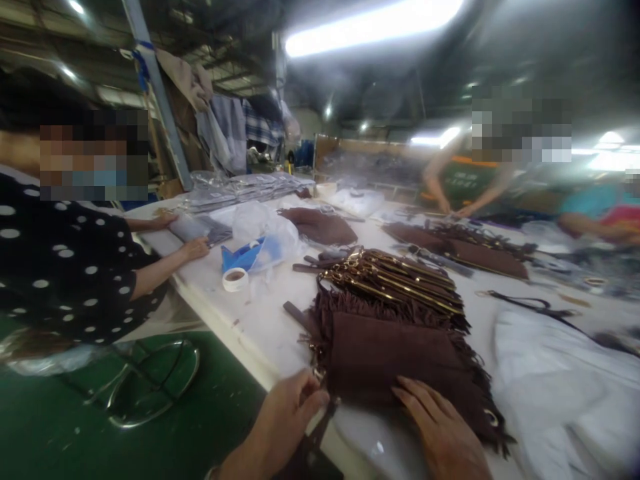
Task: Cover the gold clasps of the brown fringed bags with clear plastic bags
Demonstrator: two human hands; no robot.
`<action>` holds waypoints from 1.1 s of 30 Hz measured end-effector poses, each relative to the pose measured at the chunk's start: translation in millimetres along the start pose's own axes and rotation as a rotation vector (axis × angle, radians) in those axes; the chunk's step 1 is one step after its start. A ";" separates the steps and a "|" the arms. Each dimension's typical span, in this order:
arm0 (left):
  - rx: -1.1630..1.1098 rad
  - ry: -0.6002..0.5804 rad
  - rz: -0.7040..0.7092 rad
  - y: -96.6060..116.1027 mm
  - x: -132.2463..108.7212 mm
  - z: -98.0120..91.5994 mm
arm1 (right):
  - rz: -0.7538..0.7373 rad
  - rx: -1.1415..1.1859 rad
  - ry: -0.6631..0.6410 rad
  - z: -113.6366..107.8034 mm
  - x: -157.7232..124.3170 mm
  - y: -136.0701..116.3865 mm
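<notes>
A dark brown fringed bag (pixel 395 353) lies flat on the table in front of me. My left hand (pixel 287 413) is at its left edge, thumb and fingers closed on a dark strap (pixel 320 427) that hangs below the thumb. Flat along the bag's near edge rests my right hand (pixel 435 420), fingers stretched out. Just behind, a row of similar brown pouches (pixel 400 287) with gold zips and metal clasps overlaps in a pile. Part of the strap is hidden by my left fingers.
A blue tape dispenser (pixel 243 255) and a tape roll (pixel 235 280) stand left of the pile. White plastic sheeting (pixel 560 387) lies at right. A co-worker in a dotted top (pixel 75 267) handles a plastic-wrapped package (pixel 200 229); other people work across the table. A stool (pixel 155 387) stands lower left.
</notes>
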State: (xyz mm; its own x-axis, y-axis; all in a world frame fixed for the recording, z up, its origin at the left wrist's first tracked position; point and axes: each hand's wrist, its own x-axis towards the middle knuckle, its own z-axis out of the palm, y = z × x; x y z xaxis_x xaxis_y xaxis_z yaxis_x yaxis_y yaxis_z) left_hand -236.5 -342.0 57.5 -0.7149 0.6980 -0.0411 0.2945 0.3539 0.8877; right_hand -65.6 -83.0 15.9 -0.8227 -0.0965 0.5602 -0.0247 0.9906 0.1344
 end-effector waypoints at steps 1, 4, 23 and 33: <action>0.040 0.044 -0.010 -6.4 0.3 -1.4 | 0.023 0.016 -0.025 6.9 -6.3 -1.4; 0.126 0.200 0.091 -17.6 8.9 -0.4 | 0.163 0.095 -0.024 12.8 -11.0 -1.7; 0.202 -0.023 0.033 0.0 14.8 -8.5 | 0.334 0.258 0.001 1.4 -0.4 -7.6; 0.351 0.356 0.252 -23.6 -13.9 -6.4 | 0.329 0.179 -0.095 6.9 -5.9 -20.7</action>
State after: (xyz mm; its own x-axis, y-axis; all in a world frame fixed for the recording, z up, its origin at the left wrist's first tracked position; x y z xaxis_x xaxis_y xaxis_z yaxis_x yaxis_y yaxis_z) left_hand -237.6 -364.0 40.0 -0.7469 0.5563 0.3642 0.6343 0.4315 0.6415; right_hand -64.2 -102.2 4.2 -0.8520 0.2304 0.4702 0.1577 0.9692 -0.1892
